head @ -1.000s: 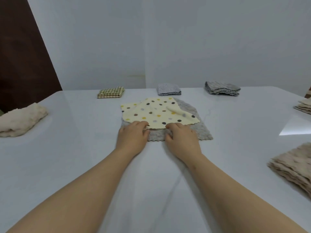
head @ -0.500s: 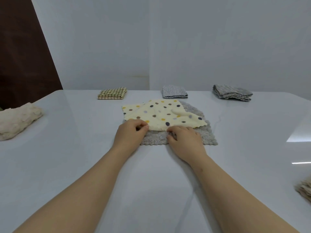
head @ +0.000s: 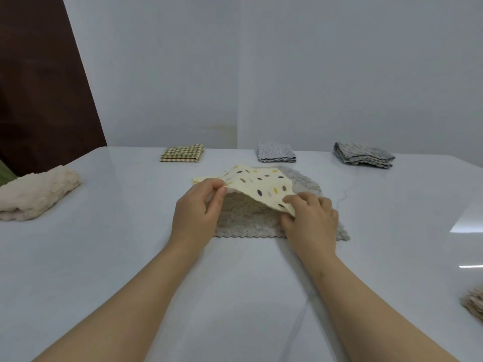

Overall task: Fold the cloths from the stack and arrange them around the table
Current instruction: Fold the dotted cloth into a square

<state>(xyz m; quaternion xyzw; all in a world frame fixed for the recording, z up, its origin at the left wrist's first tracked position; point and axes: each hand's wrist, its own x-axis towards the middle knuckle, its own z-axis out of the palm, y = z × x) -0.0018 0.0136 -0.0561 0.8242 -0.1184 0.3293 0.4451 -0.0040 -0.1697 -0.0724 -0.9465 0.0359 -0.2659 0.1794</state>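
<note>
Since both hands are pinching it, left hand [head: 197, 205] and right hand [head: 311, 218] on the near corners, the polka-dot cloth [head: 257, 185] looks thin, light and floppy, so corners are where to grab it. Its near edge is lifted, the far edge lies on the fuzzy grey cloth [head: 261, 220] mid-table [head: 117, 257]. Its long axis seems to run left-right. Further back sit folded ones: checked cloth [head: 183, 153], grey folded cloth [head: 276, 152].

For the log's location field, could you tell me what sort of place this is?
Probably a plain indoor room set up for cloth folding: a large glossy white table, bare pale walls, and folded cloths such as the checked cloth spaced along its edges.
</note>
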